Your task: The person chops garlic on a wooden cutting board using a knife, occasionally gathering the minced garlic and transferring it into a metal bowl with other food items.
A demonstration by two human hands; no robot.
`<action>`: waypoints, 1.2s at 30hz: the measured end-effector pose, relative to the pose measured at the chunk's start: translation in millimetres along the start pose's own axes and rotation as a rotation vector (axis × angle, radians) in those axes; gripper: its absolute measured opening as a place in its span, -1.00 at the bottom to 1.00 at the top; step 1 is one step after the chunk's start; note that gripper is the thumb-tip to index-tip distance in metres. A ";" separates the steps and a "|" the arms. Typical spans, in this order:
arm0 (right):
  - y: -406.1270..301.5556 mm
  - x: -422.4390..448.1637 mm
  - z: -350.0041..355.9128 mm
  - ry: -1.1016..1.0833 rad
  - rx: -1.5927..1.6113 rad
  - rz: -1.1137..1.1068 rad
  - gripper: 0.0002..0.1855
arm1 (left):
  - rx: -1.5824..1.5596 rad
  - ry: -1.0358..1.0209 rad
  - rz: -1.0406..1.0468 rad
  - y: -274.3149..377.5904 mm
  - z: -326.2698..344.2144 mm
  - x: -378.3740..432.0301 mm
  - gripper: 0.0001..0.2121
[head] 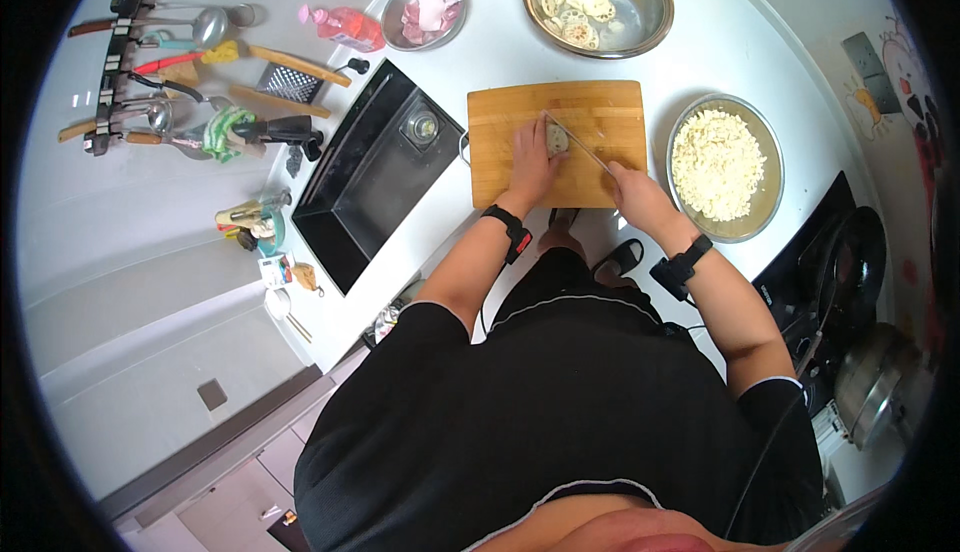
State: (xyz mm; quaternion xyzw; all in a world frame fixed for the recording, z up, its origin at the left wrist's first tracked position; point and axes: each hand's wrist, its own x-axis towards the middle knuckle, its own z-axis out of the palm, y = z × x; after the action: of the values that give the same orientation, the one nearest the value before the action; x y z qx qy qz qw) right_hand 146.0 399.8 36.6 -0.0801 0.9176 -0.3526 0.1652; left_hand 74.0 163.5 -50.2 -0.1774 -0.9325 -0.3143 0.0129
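Observation:
On the wooden cutting board (495,109), a grey-white piece of lotus root (557,139) lies flat with its holes facing up. My left hand (531,158) grips it from the left, fingers along its side and thumb at its near edge. A knife (579,142) is held in my right hand (637,192), its blade slanting across the board just right of the piece, tip near my left fingertips. Whether the edge touches the lotus root, I cannot tell. Small pale bits lie on the board beyond the blade.
Right of the board stands a steel bowl (776,177) of diced pale food (718,166). Behind are a bowl (664,31) of lotus root slices (577,27) and one of raw meat (431,16). A black sink (382,177) lies left, a cooktop (787,274) right.

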 end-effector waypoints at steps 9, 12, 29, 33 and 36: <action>3.9 -4.9 5.3 -0.053 0.128 0.181 -0.70 | 0.061 -0.083 0.179 -12.7 -20.0 8.7 -0.32; 1.4 -8.1 4.6 -0.055 0.130 0.264 -0.66 | -0.130 0.005 0.062 -4.8 -13.2 17.3 -0.51; -63.0 23.5 12.7 -0.009 -0.343 0.251 -0.67 | -0.037 0.280 -0.172 -7.3 24.5 19.9 -0.90; -59.6 26.9 19.2 -0.050 -0.351 0.246 -0.60 | -0.043 0.262 -0.167 -3.2 18.1 21.3 -0.89; -44.4 39.5 31.9 0.024 -0.325 0.223 -0.61 | -0.070 0.269 -0.177 -1.2 22.5 25.5 -0.92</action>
State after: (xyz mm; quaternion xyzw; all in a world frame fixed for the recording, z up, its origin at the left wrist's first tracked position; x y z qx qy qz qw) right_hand 122.0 336.8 34.5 0.0005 0.9676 -0.1803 0.1770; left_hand 51.8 184.1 -65.5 -0.0513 -0.9228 -0.3674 0.1038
